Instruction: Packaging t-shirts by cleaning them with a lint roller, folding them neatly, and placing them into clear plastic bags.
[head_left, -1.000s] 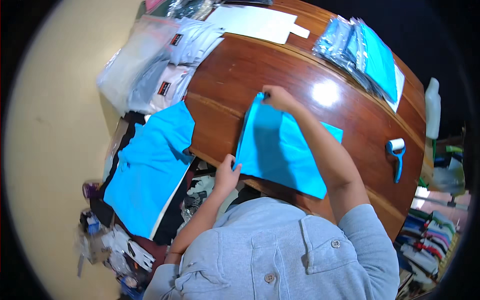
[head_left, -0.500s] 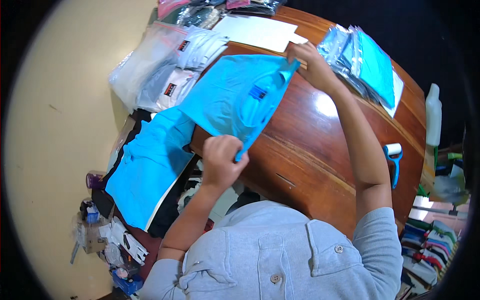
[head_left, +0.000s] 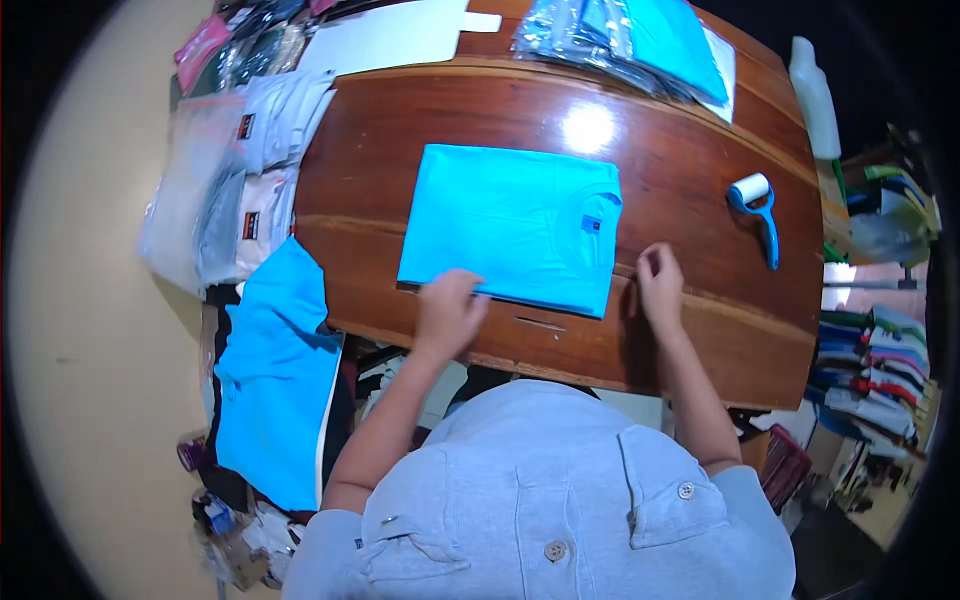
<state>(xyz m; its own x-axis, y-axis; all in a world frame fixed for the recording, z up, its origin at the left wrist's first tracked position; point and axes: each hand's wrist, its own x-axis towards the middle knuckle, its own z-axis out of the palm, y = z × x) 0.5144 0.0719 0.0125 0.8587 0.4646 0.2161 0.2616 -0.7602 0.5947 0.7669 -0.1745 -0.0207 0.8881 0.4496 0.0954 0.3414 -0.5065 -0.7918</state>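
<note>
A bright blue T-shirt, folded into a flat rectangle, lies on the wooden table in front of me. Its collar, with a dark label inside, is at the right end. My left hand is at the shirt's near edge, left of its middle, with the fingers loosely bent and the thumb apart; fingertip contact with the fabric is hard to make out. Off the collar end, my right hand hovers close to the table, empty, its fingers loosely curled and apart.
More blue garments lie in a pile at the left. Clear-bagged clothes sit along the table's left edge, and bagged blue shirts at the back. A lint roller lies at the right; a white sheet is at the far left.
The blue T-shirt, held up by both hands before, now lies flat and folded on the table. My right hand has let go and come nearer to me. The view has shifted right.
</note>
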